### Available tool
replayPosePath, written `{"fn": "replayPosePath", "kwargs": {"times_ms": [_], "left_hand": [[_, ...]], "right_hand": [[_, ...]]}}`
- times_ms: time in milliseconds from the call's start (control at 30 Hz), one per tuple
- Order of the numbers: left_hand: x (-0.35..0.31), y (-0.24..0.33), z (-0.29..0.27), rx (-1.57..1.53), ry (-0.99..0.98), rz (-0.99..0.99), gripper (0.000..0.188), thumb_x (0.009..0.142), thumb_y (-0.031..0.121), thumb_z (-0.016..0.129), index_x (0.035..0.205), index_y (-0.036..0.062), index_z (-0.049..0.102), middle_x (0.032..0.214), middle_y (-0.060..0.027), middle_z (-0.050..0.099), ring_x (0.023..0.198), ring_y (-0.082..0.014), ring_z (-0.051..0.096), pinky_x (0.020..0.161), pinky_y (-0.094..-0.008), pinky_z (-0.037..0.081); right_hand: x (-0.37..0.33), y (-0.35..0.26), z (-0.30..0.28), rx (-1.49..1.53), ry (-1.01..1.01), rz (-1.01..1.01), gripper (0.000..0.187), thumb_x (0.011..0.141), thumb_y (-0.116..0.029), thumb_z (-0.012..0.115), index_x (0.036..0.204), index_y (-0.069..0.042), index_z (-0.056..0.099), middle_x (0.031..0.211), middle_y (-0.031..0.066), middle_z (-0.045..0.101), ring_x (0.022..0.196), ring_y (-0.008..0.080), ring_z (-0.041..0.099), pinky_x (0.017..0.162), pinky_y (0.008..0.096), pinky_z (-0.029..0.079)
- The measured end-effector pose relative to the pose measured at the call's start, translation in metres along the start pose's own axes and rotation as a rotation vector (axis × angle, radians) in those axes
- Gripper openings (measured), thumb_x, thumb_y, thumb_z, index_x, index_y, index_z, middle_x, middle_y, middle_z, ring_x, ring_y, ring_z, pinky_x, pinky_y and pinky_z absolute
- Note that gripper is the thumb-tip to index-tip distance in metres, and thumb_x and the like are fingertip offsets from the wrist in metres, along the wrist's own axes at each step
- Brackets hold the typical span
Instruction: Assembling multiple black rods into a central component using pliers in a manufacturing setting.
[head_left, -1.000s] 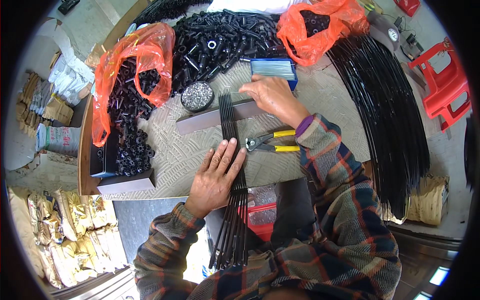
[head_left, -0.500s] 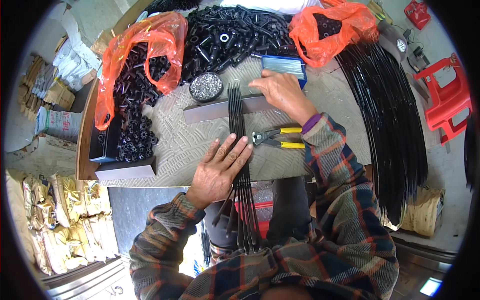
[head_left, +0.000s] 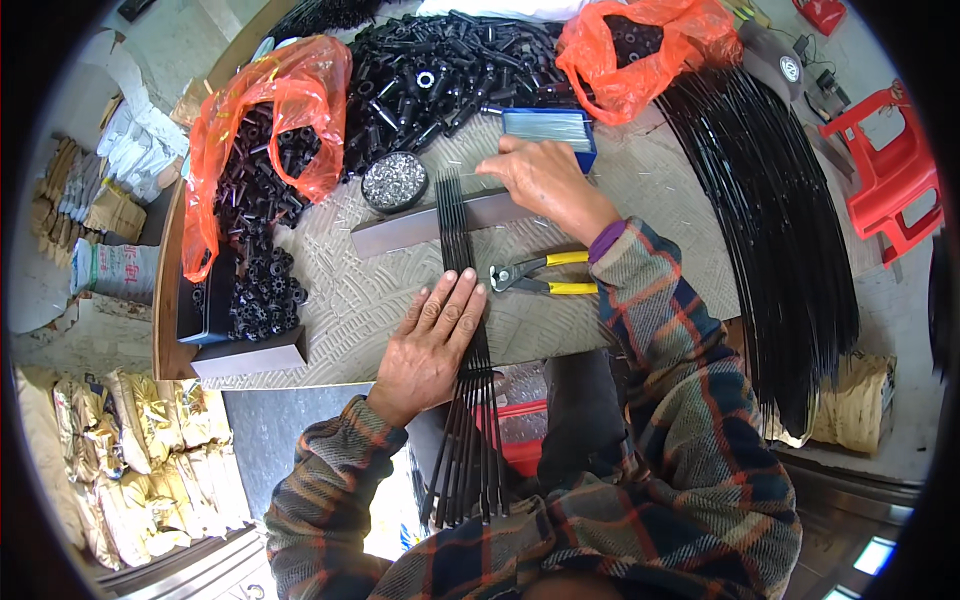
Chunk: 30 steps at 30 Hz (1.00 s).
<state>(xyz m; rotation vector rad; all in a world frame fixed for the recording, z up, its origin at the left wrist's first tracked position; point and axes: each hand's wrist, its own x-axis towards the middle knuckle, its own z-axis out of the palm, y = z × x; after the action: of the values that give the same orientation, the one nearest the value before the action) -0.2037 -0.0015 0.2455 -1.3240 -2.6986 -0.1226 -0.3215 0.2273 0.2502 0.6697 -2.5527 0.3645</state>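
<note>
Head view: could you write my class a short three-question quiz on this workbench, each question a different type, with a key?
1. Multiple choice: What does the left hand rest on?
A) the pliers
B) the black rods
C) the blue box

2. True or false: The pliers' handles are red.

3. Fill in the blank: As the person sees it, the round dish stands to the ____ of the rods' upper ends.

Key:
1. B
2. False; the pliers have yellow handles.
3. left
</note>
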Motion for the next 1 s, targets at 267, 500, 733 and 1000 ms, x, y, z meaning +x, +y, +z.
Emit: {"fn": "replayPosePath", "kwargs": {"times_ms": [267, 500, 733, 1000], "left_hand": [[0.001, -0.001, -0.001, -0.025, 0.013, 0.008, 0.064, 0.079, 0.033, 0.051, 0.132, 0.0008, 0.034, 0.138, -0.0152, 0.033, 0.128, -0.0293, 0.031, 0.104, -0.0385, 0.027], [-0.002, 0.001, -0.001, -0.035, 0.004, -0.036, 0.058, 0.082, 0.024, 0.044, 0.134, 0.0034, 0.032, 0.14, -0.013, 0.029, 0.131, -0.0274, 0.026, 0.107, -0.038, 0.02], [-0.003, -0.002, 0.001, -0.057, -0.015, -0.033, 0.07, 0.072, 0.021, 0.052, 0.135, 0.0036, 0.029, 0.143, -0.013, 0.023, 0.133, -0.0279, 0.021, 0.108, -0.0408, 0.017], [-0.003, -0.001, 0.002, -0.097, 0.001, -0.043, 0.063, 0.075, 0.012, 0.045, 0.136, 0.004, 0.029, 0.143, -0.0136, 0.023, 0.133, -0.0277, 0.021, 0.108, -0.0398, 0.015]], "right_hand": [[0.002, 0.011, 0.001, 0.034, 0.028, -0.035, 0.018, 0.073, -0.006, 0.054, 0.085, -0.014, 0.067, 0.076, 0.0048, 0.057, 0.066, 0.0291, 0.059, 0.054, 0.0401, 0.045], [0.003, 0.008, 0.006, 0.056, 0.019, -0.041, 0.016, 0.08, -0.014, 0.052, 0.083, -0.014, 0.067, 0.076, 0.0041, 0.057, 0.067, 0.0272, 0.059, 0.055, 0.0394, 0.044], [0.001, 0.007, 0.004, -0.021, -0.019, 0.012, 0.015, 0.079, -0.014, 0.055, 0.087, -0.018, 0.067, 0.077, 0.0032, 0.057, 0.067, 0.0268, 0.059, 0.054, 0.0389, 0.043], [0.004, 0.002, 0.0, -0.06, -0.055, 0.008, 0.017, 0.078, -0.013, 0.055, 0.089, -0.019, 0.067, 0.078, 0.0025, 0.058, 0.067, 0.0263, 0.059, 0.054, 0.0389, 0.043]]}}
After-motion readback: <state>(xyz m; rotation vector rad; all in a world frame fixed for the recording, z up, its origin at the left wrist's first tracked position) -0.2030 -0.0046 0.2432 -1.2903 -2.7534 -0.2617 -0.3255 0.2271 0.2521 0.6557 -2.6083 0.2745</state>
